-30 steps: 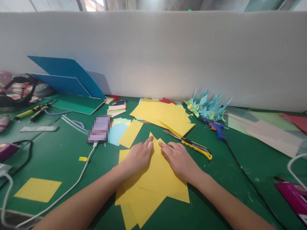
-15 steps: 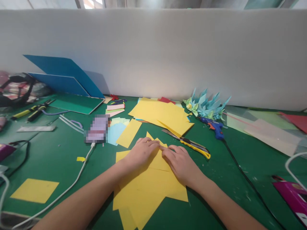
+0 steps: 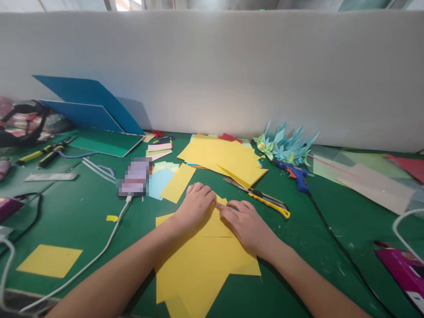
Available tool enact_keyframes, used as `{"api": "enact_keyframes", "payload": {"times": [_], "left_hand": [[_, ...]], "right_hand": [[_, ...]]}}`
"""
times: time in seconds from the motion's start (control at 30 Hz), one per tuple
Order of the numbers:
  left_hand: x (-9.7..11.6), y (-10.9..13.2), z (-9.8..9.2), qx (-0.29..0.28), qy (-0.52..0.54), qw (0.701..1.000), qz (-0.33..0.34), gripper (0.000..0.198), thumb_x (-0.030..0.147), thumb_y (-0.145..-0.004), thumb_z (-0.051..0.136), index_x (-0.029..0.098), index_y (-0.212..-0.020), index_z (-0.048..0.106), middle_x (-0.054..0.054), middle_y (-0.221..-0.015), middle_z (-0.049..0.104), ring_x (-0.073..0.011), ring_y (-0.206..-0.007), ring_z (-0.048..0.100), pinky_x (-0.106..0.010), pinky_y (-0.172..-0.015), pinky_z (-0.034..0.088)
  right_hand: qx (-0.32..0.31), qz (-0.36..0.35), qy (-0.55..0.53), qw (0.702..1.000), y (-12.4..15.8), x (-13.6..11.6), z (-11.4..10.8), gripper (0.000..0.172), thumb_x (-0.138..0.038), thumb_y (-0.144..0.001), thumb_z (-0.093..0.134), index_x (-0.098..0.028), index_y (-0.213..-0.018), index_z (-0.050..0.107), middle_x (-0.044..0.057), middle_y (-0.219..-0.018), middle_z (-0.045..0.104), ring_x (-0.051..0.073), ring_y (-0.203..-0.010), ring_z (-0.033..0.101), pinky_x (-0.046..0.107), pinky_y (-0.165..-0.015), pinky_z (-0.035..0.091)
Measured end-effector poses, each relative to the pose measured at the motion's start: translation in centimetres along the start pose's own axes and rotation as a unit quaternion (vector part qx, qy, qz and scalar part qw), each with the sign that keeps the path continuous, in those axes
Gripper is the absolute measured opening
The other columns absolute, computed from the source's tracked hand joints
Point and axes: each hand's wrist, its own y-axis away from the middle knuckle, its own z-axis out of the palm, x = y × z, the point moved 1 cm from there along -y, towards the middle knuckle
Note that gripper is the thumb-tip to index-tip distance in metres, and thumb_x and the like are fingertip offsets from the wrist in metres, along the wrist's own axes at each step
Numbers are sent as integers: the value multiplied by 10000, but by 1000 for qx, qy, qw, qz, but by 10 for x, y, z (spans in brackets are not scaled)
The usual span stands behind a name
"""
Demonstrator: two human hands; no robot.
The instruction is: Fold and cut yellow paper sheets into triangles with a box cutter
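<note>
Several yellow paper sheets (image 3: 195,265) lie overlapped at angles on the green table, under both hands. My left hand (image 3: 198,205) is closed, its curled fingers pressing on the far part of a smaller yellow paper (image 3: 215,229) on top. Close beside it, my right hand (image 3: 243,223) holds the same paper down with bent fingers. The fingertips of both hands almost meet at the paper's far edge; exactly how they pinch it is hidden. Just beyond the right hand lies a yellow utility knife (image 3: 270,203) with its blade out.
Behind the knife is a pile of yellow sheets (image 3: 221,154). A blue glue gun (image 3: 300,176) with a black cord lies right, near blue-green paper flowers (image 3: 286,143). Left are a pixelated phone (image 3: 134,176) on a white cable (image 3: 112,240), pliers (image 3: 54,152) and blue boards (image 3: 86,99).
Both hands have shifted slightly left, the left one more. The top paper's far corner between the hands looks different, and the loose sheets beneath have moved a little.
</note>
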Motion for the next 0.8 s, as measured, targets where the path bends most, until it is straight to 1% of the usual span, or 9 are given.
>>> {"api": "enact_keyframes", "payload": {"times": [0.1, 0.17, 0.27, 0.4, 0.5, 0.57, 0.63, 0.7, 0.8], "left_hand": [[-2, 0, -1, 5, -3, 1000, -11, 148, 133, -877, 443, 153, -846, 586, -74, -856, 587, -231, -861, 461, -363, -752, 359], [-6, 0, -2, 20, -7, 999, -26, 150, 128, -870, 442, 153, -852, 589, -80, -861, 597, -236, -862, 462, -370, -751, 352], [-15, 0, -3, 52, -32, 997, -45, 187, 77, -846, 427, 161, -836, 593, -81, -856, 609, -244, -854, 458, -375, -736, 336], [-28, 2, -4, 101, -66, 991, -58, 257, -13, -784, 419, 173, -812, 595, -80, -820, 606, -250, -821, 448, -371, -696, 309], [-38, 4, -7, 131, -81, 984, -85, 294, -49, -755, 409, 179, -797, 590, -78, -790, 599, -255, -813, 448, -371, -670, 290], [-46, 6, -12, 153, -86, 978, -111, 291, -45, -760, 408, 185, -786, 583, -79, -783, 597, -259, -805, 448, -375, -663, 282], [-54, 7, -18, 188, -86, 967, -149, 259, -3, -800, 413, 196, -778, 577, -82, -790, 600, -261, -791, 447, -379, -660, 277], [-60, 9, -24, 246, -71, 949, -184, 202, 75, -849, 431, 206, -782, 569, -83, -828, 614, -268, -812, 454, -383, -668, 282], [-64, 10, -30, 330, -21, 921, -205, 129, 139, -863, 461, 211, -802, 549, -67, -859, 619, -252, -816, 480, -370, -668, 300]], "right_hand": [[8, -5, -13, 1000, 0, 1, -1, 332, -52, -893, 367, -131, -1151, 562, 114, -1054, 666, 242, -1051, 496, 358, -821, 344], [22, -14, -26, 999, 1, 2, -2, 318, -73, -892, 388, -124, -1154, 562, 112, -1013, 671, 237, -1012, 512, 352, -812, 353], [57, -27, -38, 997, 3, 4, -5, 273, -103, -873, 420, -115, -1083, 593, 114, -930, 666, 231, -925, 534, 347, -795, 376], [95, -47, -27, 994, 4, 5, -11, 305, -40, -809, 398, -105, -1011, 616, 115, -803, 631, 219, -818, 537, 330, -738, 411], [106, -71, -27, 992, 5, 5, -15, 289, -36, -791, 409, -116, -969, 622, 110, -770, 617, 219, -783, 531, 331, -720, 422], [106, -81, -31, 990, 5, 5, -16, 270, -42, -785, 419, -125, -945, 620, 111, -771, 615, 222, -783, 532, 339, -724, 429], [108, -82, -40, 990, 6, 6, -16, 264, -31, -767, 422, -133, -915, 616, 117, -789, 618, 227, -806, 538, 348, -742, 433], [108, -75, -56, 990, 7, 7, -15, 258, -28, -770, 421, -139, -906, 610, 125, -827, 623, 235, -851, 545, 360, -766, 436], [101, -40, -105, 989, 7, 8, -13, 214, -80, -845, 418, -159, -945, 590, 117, -889, 633, 229, -878, 558, 368, -786, 444]]}}
